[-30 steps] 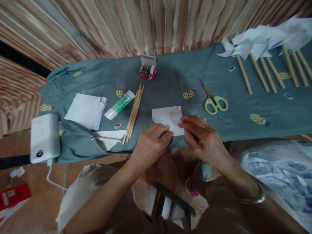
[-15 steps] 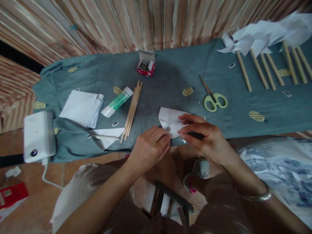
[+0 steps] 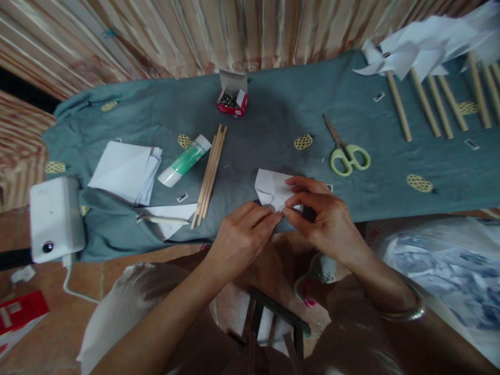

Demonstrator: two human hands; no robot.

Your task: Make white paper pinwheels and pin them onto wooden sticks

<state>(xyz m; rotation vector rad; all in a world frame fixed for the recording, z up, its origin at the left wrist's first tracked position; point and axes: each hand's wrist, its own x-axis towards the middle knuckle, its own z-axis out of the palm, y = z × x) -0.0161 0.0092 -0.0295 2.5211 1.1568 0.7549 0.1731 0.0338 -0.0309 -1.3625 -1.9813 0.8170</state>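
A partly folded piece of white paper [image 3: 273, 185] is held between both hands at the table's near edge. My left hand [image 3: 244, 234] pinches its lower left part, fingers closed. With thumb and fingertips my right hand [image 3: 318, 211] grips the paper's right side, and the tips of both hands nearly meet at its lower edge. To the right lie scissors [image 3: 347, 156] with green handles. Several thin wooden sticks [image 3: 211, 174] rest left of the paper, beside a green and white glue stick [image 3: 185, 160].
Behind stands an open red box [image 3: 233, 101] of small metal pins. On the left are a stack of white paper squares [image 3: 123, 172], a pen [image 3: 164, 220] on a paper piece, and a white power bank [image 3: 57, 219]. Paper pinwheels [image 3: 410, 52] on sticks lie far right.
My right thumb and fingers have closed in on the paper's lower edge, towards my left fingertips. My left hand has shifted slightly right. The camera view has moved a little.
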